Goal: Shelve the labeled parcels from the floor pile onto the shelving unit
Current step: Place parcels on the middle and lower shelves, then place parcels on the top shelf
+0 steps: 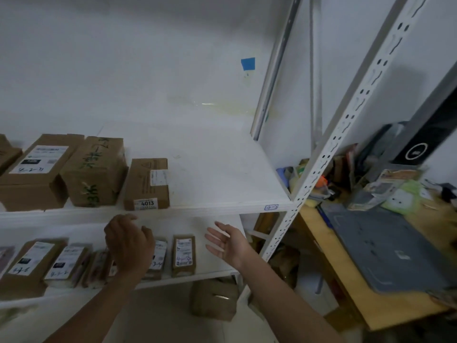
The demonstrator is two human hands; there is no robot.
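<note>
- The left hand point(128, 246) hides part of the lower-shelf parcels point(158, 258) behind it.
- A box point(6, 154) is cut off by the left edge.
- Most label print is too small to read.
- The floor parcel point(214, 303) is blurred, its top hidden under the lower shelf point(217, 253).

Dim, flat light is falling; wall point(123, 58) is greying toward 12 o'clock. Faint glare streak is showing near centre. Shelf upright point(346, 125) is slanting with lens distortion at 3 o'clock. Parcels point(29, 263) at 8 o'clock are smearing soft.
</note>
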